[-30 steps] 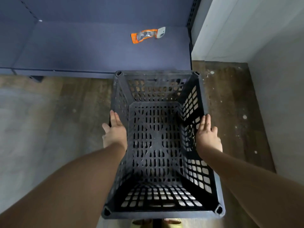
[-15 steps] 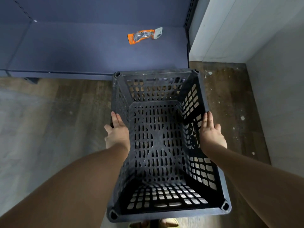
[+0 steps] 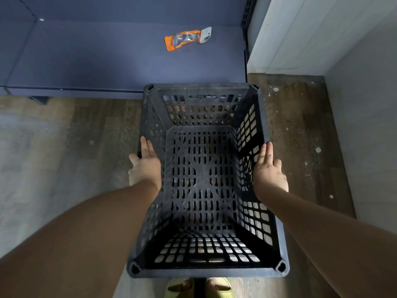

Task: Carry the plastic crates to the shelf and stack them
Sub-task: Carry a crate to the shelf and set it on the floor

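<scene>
An empty black plastic crate point(image 3: 202, 269) with slotted walls hangs upright in front of me above the floor. My left hand point(image 3: 145, 166) presses flat against the outside of its left wall, fingers pointing forward. On the opposite side, my right hand point(image 3: 269, 171) lies flat against the right wall and rim. The crate is held between the two palms. Its far edge reaches the front lip of a low dark blue shelf point(image 3: 103, 61).
An orange and white packet point(image 3: 187, 38) lies on the shelf at the back right. A pale wall point(image 3: 354, 61) stands close on the right. Wooden floor point(image 3: 64, 158) spreads to the left. My feet in green sandals point(image 3: 199, 288) show under the crate.
The crate and both hands have moved forward, closer to the shelf's front edge. The grip on the crate's sides is the same.
</scene>
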